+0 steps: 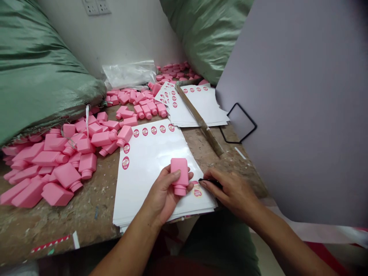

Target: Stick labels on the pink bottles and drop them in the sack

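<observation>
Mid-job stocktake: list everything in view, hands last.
Held bottle: one, pink, left hand
Loose bottles: many, pink, left and rear
Round pieces: many, pink, far back
Sticker sheets: many, white, front and rear
Small object: one, black, right hand
Stick: one, brown, over rear sheets
Plastic: some, clear, by wall
Sacks: two, green, left and rear
Sockets: two, white, wall
Frame: one, black, right
Panel: one, grey, right
Table: one, brown, beneath
Hands: two, bare, front centre

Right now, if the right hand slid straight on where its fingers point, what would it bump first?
Probably the label just ahead, then the left hand holding the pink bottle; depth is hard to judge.
</observation>
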Available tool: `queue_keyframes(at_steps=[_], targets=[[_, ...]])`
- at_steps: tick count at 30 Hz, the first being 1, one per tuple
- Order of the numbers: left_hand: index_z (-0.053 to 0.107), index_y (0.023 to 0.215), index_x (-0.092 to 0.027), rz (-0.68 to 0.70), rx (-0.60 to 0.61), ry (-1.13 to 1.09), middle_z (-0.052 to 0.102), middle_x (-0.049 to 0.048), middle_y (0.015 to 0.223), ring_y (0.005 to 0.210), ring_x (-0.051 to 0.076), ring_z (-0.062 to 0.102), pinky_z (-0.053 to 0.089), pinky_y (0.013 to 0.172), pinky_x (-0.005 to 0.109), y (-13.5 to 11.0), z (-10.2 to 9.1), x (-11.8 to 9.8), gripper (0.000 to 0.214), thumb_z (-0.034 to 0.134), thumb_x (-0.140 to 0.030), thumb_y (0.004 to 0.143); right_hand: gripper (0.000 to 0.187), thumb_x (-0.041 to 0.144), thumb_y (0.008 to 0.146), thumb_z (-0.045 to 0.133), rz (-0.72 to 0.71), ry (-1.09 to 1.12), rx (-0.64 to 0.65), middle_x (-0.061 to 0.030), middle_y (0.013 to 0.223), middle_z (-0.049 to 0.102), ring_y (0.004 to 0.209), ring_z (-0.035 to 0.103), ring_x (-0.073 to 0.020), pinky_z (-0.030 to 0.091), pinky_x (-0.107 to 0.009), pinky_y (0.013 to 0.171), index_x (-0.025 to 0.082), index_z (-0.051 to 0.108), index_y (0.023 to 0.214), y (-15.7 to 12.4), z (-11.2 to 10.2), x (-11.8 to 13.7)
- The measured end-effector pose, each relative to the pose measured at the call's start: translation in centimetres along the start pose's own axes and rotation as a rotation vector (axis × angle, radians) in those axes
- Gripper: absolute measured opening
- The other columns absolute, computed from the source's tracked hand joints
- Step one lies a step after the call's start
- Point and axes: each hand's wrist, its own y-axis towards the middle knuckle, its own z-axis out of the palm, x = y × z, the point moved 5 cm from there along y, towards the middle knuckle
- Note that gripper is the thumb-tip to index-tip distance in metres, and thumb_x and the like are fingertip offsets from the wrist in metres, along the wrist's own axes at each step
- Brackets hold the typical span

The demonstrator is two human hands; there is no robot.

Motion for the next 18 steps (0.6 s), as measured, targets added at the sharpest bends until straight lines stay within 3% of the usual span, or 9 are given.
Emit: queue_keyframes(at_steps=[18], targets=[[0.056,0.11,-0.011,-0.002,0.004,-0.008,0.065,0.0131,0.107,0.094,0.02,0.066,0.057,0.077,0.031,-0.01,0.02,0.07,0.027,0.06,-0.011,0.083,0.014,0.032,0.09,0.05,-0.008,0.01,-0.018,-0.0002,0.075,0.069,0.066,0.06,-0.0189,0.034,-0.031,0.062,0.023,0.057,0.083,0.08,-0.48,-0.18]])
